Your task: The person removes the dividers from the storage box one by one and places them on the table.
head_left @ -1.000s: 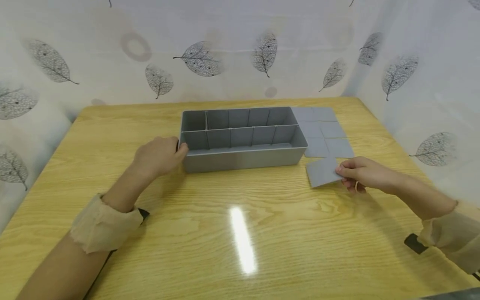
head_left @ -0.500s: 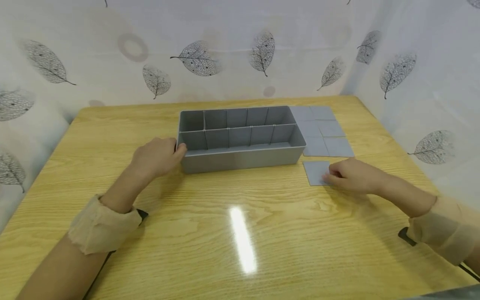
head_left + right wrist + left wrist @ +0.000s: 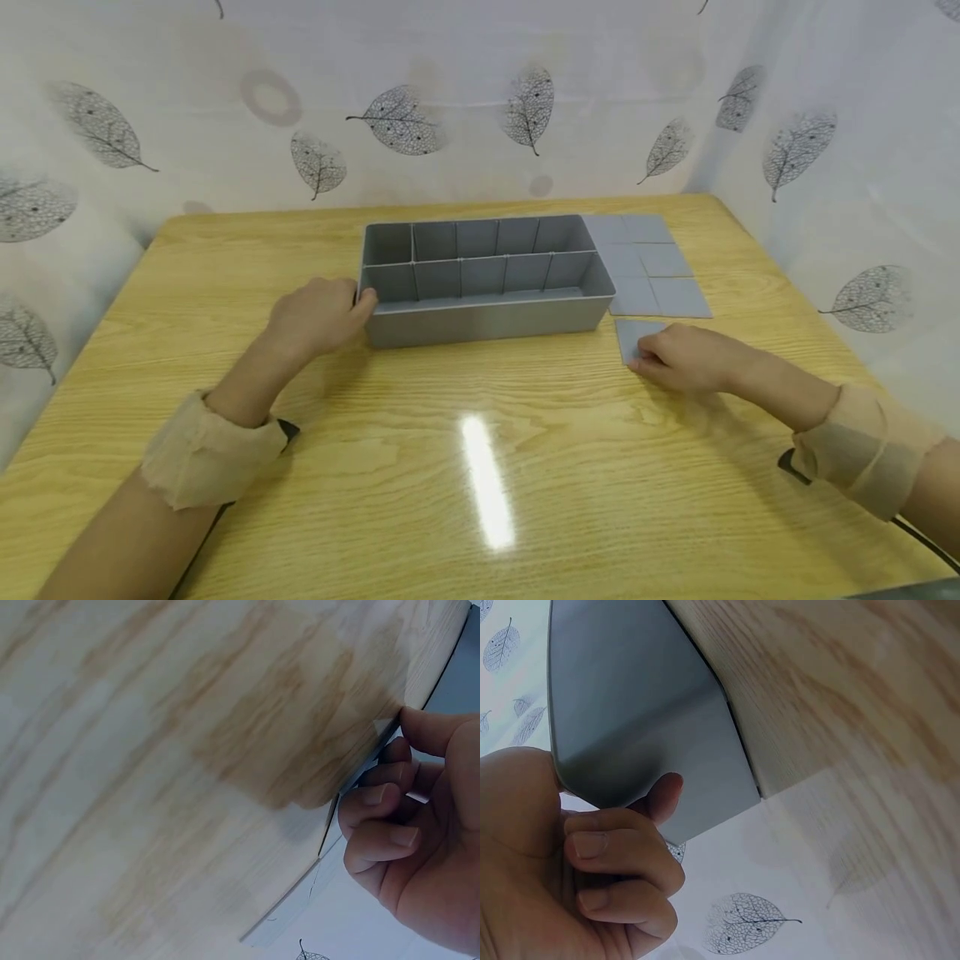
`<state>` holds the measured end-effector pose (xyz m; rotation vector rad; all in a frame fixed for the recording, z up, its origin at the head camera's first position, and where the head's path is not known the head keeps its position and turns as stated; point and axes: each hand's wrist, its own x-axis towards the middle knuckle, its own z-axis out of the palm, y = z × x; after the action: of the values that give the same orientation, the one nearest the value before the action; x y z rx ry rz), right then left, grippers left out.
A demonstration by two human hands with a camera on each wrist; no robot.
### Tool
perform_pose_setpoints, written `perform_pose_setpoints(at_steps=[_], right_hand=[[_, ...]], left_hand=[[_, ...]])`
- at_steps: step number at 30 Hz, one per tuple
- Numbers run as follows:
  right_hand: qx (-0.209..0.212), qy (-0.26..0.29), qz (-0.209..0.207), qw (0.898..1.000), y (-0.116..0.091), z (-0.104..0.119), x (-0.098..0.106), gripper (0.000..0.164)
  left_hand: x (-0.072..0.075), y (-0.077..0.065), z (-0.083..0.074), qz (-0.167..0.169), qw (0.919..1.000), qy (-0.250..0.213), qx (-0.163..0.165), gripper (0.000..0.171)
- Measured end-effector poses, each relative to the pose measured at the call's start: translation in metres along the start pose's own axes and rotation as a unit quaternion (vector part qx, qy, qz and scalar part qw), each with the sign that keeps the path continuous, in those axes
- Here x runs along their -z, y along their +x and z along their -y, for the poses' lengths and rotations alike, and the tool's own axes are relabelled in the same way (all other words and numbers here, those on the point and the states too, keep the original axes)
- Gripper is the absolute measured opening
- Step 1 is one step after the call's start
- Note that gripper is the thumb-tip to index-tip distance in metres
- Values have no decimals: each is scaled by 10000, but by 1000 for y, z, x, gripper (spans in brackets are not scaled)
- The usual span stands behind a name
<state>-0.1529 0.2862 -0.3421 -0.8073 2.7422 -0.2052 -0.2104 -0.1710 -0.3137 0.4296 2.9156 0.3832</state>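
Observation:
A grey divided box (image 3: 491, 323) stands on the table, a lengthwise divider and several cross dividers inside it. My left hand (image 3: 318, 315) grips its left end, thumb near the front corner; in the left wrist view the fingers (image 3: 622, 855) curl beside the box's end wall (image 3: 630, 690). Right of the box, a thin grey square panel (image 3: 630, 337) lies flat just in front of a group of similar panels. Over its right part is my right hand (image 3: 693, 358), fingers curled and thumb at the near edge. From the right wrist, the thumb (image 3: 431, 731) meets the panel's edge.
Several grey square panels (image 3: 678, 296) lie side by side in two columns against the box's right end. A leaf-patterned curtain (image 3: 465, 167) borders the wooden table (image 3: 375, 492) at the back and sides. A cable trails from each wrist.
The right hand has moved left and set down the tilted panel it pinched by the right edge; the panel now lies flat. My left hand keeps its place on the box.

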Motion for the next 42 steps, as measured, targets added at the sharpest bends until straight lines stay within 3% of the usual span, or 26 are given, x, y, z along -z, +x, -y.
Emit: perform_pose_setpoints(at_steps=[10,22,30,35,42], right_hand=[[531,-185,-295,9980,2,-11,0,33],[1231,-405,-302,9911,4,-17,3,30],[1235,-455,-181,9911,5,-21,8,30],[1117,-286,-614,9914,11,-16,39,30],[825,-601,-1052,9892,39,22,97,32]], left_hand=[[-1,1,1,-32,9999,-79,-54,47],[-2,-1,2,4,9999,-111,-6,47],[-2,0,2,58,9999,-138,-48,48],[0,2,1,117,9998,-93,-154,43],[1,1,-1,356,9989,-7,-305,36]])
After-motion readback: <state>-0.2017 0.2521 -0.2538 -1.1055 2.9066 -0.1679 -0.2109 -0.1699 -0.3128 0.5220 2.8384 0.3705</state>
